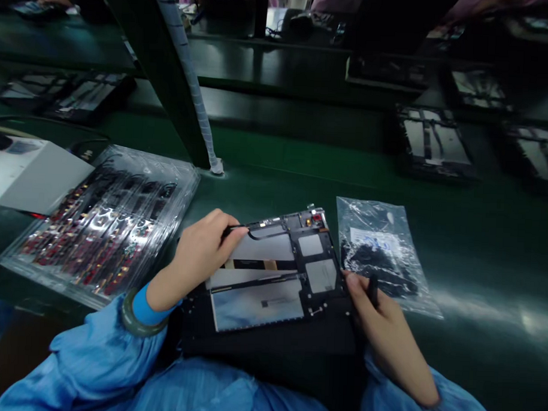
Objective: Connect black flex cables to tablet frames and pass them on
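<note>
An opened tablet chassis [294,266] with silver panels and a black frame lies before me on the green bench. My left hand [200,251] is closed in a pinch on a thin black cable [255,233] at the chassis's upper left edge. My right hand [378,317] rests at the chassis's right edge, fingers curled around a small dark part [372,288] that I cannot name. Both sleeves are blue, and a green bangle [135,320] sits on my left wrist.
A clear plastic tray [98,223] of small red and black components lies to the left. A clear bag [380,251] of black parts lies to the right. A dark post [170,76] with a white spiral hose rises behind. More open chassis sit on the far belt [433,142].
</note>
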`<action>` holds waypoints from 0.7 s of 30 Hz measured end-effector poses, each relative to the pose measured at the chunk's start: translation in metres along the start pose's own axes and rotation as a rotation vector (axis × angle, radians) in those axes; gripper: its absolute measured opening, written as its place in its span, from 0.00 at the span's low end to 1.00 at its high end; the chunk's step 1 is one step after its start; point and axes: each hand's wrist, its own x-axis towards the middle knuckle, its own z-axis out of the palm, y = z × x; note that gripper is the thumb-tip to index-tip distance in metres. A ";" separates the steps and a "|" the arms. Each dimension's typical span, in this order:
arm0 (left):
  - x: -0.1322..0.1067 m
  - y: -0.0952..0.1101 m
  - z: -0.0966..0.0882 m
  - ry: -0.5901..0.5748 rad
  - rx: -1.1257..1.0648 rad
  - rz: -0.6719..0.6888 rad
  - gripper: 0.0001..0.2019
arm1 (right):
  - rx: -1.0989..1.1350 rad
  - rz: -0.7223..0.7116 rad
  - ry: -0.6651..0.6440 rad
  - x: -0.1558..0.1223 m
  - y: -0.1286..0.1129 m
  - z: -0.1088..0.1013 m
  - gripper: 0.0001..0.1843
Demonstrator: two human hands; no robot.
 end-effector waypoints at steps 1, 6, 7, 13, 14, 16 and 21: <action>0.000 0.001 -0.006 0.017 -0.047 -0.022 0.12 | 0.027 0.003 -0.001 -0.002 0.000 -0.002 0.30; -0.002 -0.001 -0.016 -0.024 -0.147 -0.013 0.11 | -0.041 -0.258 0.244 -0.010 -0.013 -0.001 0.20; -0.004 -0.002 -0.015 -0.047 -0.145 -0.001 0.11 | -0.061 -0.355 0.296 -0.011 -0.018 -0.001 0.18; -0.025 -0.002 0.008 -0.146 -0.052 0.246 0.08 | -0.252 -0.730 0.315 -0.011 -0.044 0.009 0.12; -0.028 -0.002 0.012 -0.102 -0.007 0.297 0.08 | -0.302 -0.769 0.285 -0.009 -0.047 0.014 0.13; -0.032 -0.004 0.017 -0.019 0.083 0.384 0.09 | -0.430 -0.810 0.215 -0.004 -0.053 0.025 0.16; -0.034 -0.015 0.023 -0.052 0.108 0.528 0.13 | -0.700 -0.826 0.187 0.006 -0.056 0.048 0.19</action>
